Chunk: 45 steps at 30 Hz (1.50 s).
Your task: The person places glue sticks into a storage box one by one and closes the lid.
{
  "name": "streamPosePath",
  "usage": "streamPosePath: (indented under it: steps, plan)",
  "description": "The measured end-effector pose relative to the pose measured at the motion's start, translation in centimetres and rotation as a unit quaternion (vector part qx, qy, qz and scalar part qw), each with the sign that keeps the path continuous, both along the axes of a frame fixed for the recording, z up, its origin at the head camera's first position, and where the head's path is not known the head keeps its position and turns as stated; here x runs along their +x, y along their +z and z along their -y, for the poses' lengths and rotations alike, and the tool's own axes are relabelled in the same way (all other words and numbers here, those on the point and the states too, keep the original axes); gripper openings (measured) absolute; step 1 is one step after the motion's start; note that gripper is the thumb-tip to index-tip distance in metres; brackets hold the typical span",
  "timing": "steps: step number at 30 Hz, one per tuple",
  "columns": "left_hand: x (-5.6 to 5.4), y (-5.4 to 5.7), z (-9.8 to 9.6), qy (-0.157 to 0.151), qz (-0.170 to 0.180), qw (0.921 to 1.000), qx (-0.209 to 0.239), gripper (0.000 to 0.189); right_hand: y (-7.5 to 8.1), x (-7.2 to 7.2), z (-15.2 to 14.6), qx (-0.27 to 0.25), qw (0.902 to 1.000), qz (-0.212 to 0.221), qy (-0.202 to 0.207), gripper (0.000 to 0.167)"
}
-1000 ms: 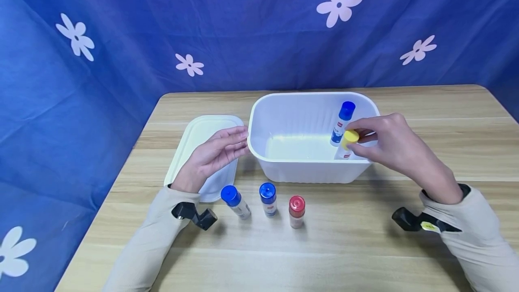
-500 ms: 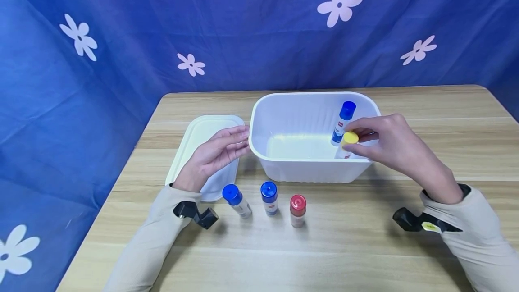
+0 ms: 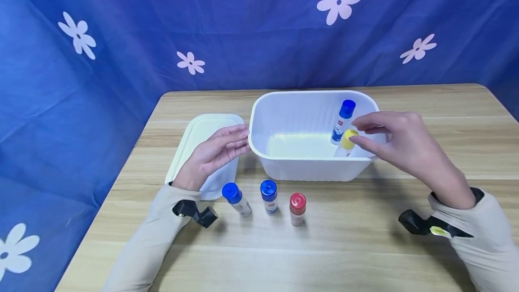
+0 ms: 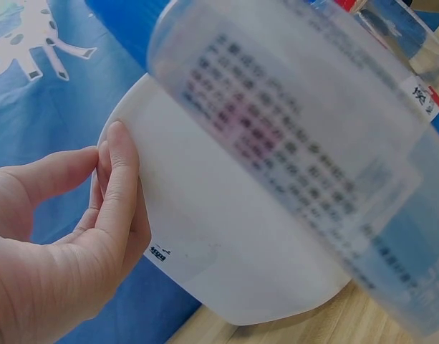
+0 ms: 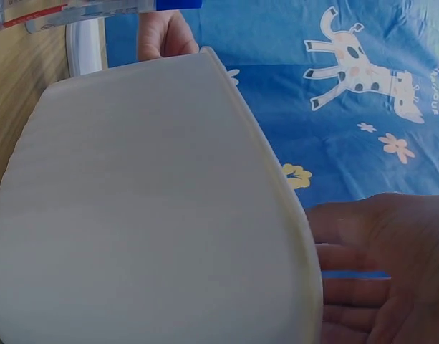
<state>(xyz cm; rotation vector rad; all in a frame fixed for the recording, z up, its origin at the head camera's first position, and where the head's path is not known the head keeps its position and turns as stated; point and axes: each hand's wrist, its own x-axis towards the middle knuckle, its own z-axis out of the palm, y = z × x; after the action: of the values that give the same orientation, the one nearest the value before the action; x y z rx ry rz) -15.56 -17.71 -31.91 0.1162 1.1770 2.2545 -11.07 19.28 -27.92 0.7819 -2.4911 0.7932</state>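
A white plastic bin holds two glue sticks near its right end. One has a blue cap; the other, yellow-capped glue stick leans in the front right corner. My right hand is over the right rim, thumb and index finger spread apart beside the yellow cap. In the right wrist view, the bin wall hides its fingertips. My left hand touches the bin's left rim from outside with fairly straight fingers. Before the bin stand two blue-capped glue sticks and a red-capped glue stick.
A white lid lies flat left of the bin, partly under my left hand and forearm. The wooden table ends at a blue flowered cloth at the back and left. In the left wrist view, a close glue stick covers much of the picture.
My right thumb and fingers have let go of the yellow-capped glue stick, and that hand has shifted slightly right. The glue stick stays in the bin. My left hand has kept its place.
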Motion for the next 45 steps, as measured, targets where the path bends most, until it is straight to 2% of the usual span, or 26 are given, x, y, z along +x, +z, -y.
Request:
streamPosePath:
  steps: [5,8,12,17,22,26,30,39,45]
  plan:
    - [0.1,0.0,0.1,0.012,0.012,0.9999,-0.002,0.018,0.4,0.5,0.0,-0.045,0.9983,-0.035,0.012,0.031]
    - [0.1,0.0,0.1,0.016,0.024,0.9996,0.004,0.024,0.6,0.9,0.2,-0.068,0.9962,-0.042,0.034,0.034]
    - [0.1,0.0,0.0,0.01,0.02,0.9997,0.005,0.02,0.7,1.6,0.8,-0.105,0.9905,-0.039,0.078,0.037]
    - [0.0,0.0,0.1,0.005,0.007,1.0,0.001,0.018,0.6,2.5,2.0,-0.154,0.9751,0.018,0.159,0.035]
    - [-0.1,-0.1,0.0,-0.002,-0.006,1.0,0.0,0.026,0.4,3.2,2.7,-0.186,0.9565,0.092,0.205,0.036]
    - [0.0,-0.1,0.0,-0.007,-0.011,0.9999,0.002,0.02,0.2,3.3,3.0,-0.182,0.9454,0.139,0.232,0.034]
    - [0.0,0.0,0.0,-0.007,-0.008,0.9999,0.005,0.02,0.0,3.4,3.5,-0.161,0.9415,0.172,0.241,0.033]
    - [-0.1,-0.1,0.0,-0.002,-0.006,1.0,-0.002,0.024,-0.7,3.3,4.3,-0.161,0.9314,0.167,0.28,0.035]
    - [-0.1,-0.1,-0.1,0.0,-0.002,1.0,-0.003,0.016,-1.1,3.4,4.9,-0.161,0.9288,0.165,0.29,0.036]
